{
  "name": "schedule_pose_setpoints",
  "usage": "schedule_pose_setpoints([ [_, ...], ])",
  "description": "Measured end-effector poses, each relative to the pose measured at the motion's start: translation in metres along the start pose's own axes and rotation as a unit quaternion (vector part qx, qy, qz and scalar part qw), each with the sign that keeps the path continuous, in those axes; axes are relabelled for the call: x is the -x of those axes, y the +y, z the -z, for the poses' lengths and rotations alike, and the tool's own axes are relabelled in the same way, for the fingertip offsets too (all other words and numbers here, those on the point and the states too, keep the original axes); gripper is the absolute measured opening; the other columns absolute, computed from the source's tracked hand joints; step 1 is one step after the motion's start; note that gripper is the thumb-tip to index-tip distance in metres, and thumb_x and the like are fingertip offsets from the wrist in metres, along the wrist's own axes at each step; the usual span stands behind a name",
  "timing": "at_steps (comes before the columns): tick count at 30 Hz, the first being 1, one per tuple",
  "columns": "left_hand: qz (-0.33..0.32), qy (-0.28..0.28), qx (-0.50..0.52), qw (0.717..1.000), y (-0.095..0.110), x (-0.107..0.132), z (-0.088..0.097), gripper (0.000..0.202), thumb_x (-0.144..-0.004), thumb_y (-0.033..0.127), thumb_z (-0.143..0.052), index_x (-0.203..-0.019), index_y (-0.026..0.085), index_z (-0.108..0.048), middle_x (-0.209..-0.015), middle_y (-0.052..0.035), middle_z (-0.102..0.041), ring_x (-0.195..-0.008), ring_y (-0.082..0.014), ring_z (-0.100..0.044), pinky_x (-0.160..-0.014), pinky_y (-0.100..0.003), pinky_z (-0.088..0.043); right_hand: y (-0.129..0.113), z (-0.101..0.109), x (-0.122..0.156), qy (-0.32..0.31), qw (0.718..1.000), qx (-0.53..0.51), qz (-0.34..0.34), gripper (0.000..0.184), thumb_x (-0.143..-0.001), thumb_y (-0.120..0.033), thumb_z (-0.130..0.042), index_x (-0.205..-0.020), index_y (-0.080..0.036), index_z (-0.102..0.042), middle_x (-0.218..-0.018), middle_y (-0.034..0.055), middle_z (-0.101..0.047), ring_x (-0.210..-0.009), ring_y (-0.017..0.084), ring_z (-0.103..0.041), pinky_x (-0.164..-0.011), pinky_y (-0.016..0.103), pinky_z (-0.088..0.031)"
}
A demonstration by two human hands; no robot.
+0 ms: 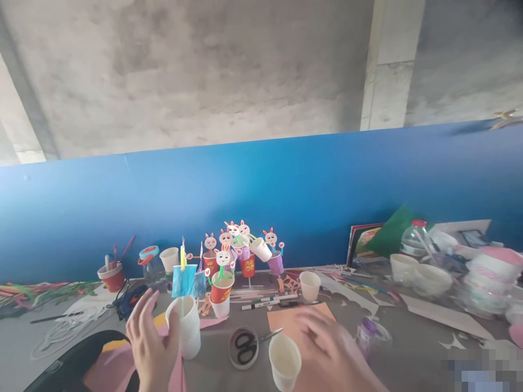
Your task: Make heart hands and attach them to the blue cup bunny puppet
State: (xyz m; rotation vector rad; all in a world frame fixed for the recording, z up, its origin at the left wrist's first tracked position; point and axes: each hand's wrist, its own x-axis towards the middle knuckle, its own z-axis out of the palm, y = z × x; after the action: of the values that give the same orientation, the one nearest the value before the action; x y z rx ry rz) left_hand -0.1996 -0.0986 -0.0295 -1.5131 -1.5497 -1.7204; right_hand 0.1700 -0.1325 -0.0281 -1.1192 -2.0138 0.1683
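My left hand (152, 340) is at the lower left with fingers spread, its thumb side against a white paper cup (186, 326) that has a blue paper piece on a stick (183, 279) above it. My right hand (333, 351) is blurred at the lower right, fingers stretched flat over an orange sheet of paper (286, 318), beside a second white paper cup (285, 360). Black scissors (245, 347) lie on a round lid between the two cups. Pink paper (114, 367) lies under my left hand.
Several paper-cup rabbit figures (239, 256) stand at the back against the blue partition (261, 196). Markers (267, 301), a red cup of pens (111, 276), a jar (151, 265), a water bottle (412, 239), white bowls (429, 279) and paper scraps cover the grey table (408, 348).
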Motion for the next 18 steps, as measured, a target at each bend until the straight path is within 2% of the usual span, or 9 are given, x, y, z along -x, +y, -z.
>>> schedule_pose_setpoints([
  [1,-0.050,0.002,-0.028,0.998,0.008,0.003,0.000,0.056,-0.088,0.039,-0.062,-0.138,0.016,-0.050,-0.145,-0.0218,-0.048,-0.137,-0.0389,-0.042,-0.115,-0.060,-0.027,0.005,-0.001,-0.013,0.022,1.000,0.014,-0.006,0.025,-0.095,-0.019,-0.045,-0.105,-0.026,-0.067,-0.100,0.0039,-0.075,-0.085,0.017,-0.072,-0.072,0.023,-0.059],
  [3,-0.089,0.010,-0.044,0.995,0.020,0.010,-0.002,0.059,-0.089,0.034,-0.064,-0.142,0.015,-0.046,-0.148,-0.0241,-0.044,-0.138,-0.0403,-0.041,-0.113,-0.059,-0.031,0.015,-0.003,-0.046,0.055,0.996,0.073,0.001,0.023,-0.096,-0.022,-0.047,-0.108,-0.024,-0.066,-0.097,0.0052,-0.075,-0.079,0.018,-0.072,-0.068,0.025,-0.059],
  [5,-0.114,0.025,-0.032,0.993,0.025,0.018,-0.004,0.063,-0.088,0.027,-0.065,-0.145,0.016,-0.042,-0.148,-0.0236,-0.045,-0.137,-0.0395,-0.042,-0.111,-0.057,-0.036,0.024,-0.007,-0.085,0.072,0.992,0.105,0.007,0.022,-0.093,-0.022,-0.050,-0.109,-0.022,-0.066,-0.103,0.0088,-0.075,-0.091,0.024,-0.070,-0.079,0.034,-0.058],
  [7,-0.132,0.041,-0.030,0.990,0.024,0.028,-0.006,0.065,-0.087,0.023,-0.066,-0.147,0.020,-0.042,-0.151,-0.0211,-0.042,-0.137,-0.0392,-0.043,-0.110,-0.056,-0.037,0.030,-0.012,-0.124,0.071,0.989,0.130,0.017,0.026,-0.090,-0.019,-0.054,-0.113,-0.021,-0.066,-0.117,0.0101,-0.072,-0.109,0.027,-0.065,-0.093,0.039,-0.053],
  [9,-0.145,0.033,-0.025,0.989,0.018,0.039,-0.009,0.065,-0.087,0.020,-0.065,-0.147,0.025,-0.042,-0.152,-0.0180,-0.042,-0.133,-0.0387,-0.046,-0.109,-0.057,-0.038,0.034,-0.021,-0.158,0.058,0.986,0.157,0.021,0.033,-0.086,-0.017,-0.059,-0.118,-0.020,-0.065,-0.126,0.0103,-0.069,-0.115,0.028,-0.061,-0.097,0.039,-0.049],
  [11,-0.132,0.010,-0.019,0.991,0.012,0.047,-0.012,0.068,-0.087,0.017,-0.063,-0.149,0.030,-0.038,-0.153,-0.0155,-0.040,-0.133,-0.0390,-0.046,-0.110,-0.059,-0.037,0.037,-0.032,-0.185,0.047,0.982,0.183,0.011,0.041,-0.084,-0.022,-0.063,-0.125,-0.018,-0.062,-0.129,0.0135,-0.067,-0.118,0.032,-0.059,-0.098,0.043,-0.047],
  [14,-0.145,0.013,0.002,0.989,0.005,0.053,-0.018,0.071,-0.086,0.015,-0.063,-0.150,0.034,-0.038,-0.150,-0.0135,-0.044,-0.129,-0.0397,-0.049,-0.106,-0.060,-0.041,0.042,-0.050,-0.207,0.038,0.975,0.217,-0.009,0.061,-0.079,-0.028,-0.070,-0.137,-0.017,-0.054,-0.130,0.0182,-0.066,-0.123,0.037,-0.055,-0.103,0.050,-0.040],
  [18,-0.166,0.053,0.000,0.985,0.001,0.053,-0.025,0.071,-0.084,0.011,-0.064,-0.148,0.036,-0.043,-0.143,-0.0124,-0.052,-0.119,-0.0373,-0.057,-0.100,-0.056,-0.046,0.049,-0.068,-0.213,0.030,0.969,0.244,-0.014,0.080,-0.073,-0.023,-0.075,-0.147,-0.015,-0.043,-0.131,0.0193,-0.067,-0.128,0.037,-0.052,-0.112,0.050,-0.027],
])
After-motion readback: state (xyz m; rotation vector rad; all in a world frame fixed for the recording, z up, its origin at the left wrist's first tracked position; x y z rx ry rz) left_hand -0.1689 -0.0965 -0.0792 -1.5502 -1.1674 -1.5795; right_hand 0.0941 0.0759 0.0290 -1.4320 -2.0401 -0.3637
